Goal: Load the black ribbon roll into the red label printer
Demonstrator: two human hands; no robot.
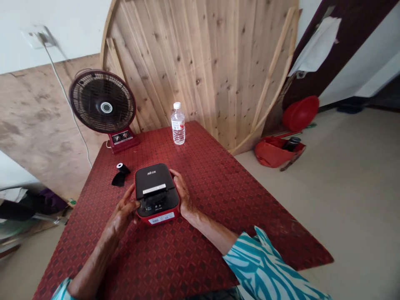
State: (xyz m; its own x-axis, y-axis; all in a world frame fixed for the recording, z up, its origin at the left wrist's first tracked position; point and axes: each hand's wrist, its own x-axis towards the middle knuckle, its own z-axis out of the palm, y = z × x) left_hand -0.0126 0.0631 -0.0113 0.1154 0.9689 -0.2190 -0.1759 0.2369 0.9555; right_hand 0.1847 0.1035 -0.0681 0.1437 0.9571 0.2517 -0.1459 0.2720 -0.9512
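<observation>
Device (158, 198) sits between left hand (124, 211) and right hand (184, 194); each grip apparently holds a side.

1 clear bottle (178, 129) stands right of 1 fan (103, 102).

Well back from the bare right fingers (176, 174), the right sleeve (268, 266) was teal with wavy white stripes, its cuff loose and wide; behind the bare left fingers (128, 193), a sliver of left sleeve (63, 290) showed similar teal and white.

Red patterned table (215, 179) carrying a black-topped printer (152, 180), fan (106, 107), clear bottle (178, 130), small black roll (125, 168)
</observation>
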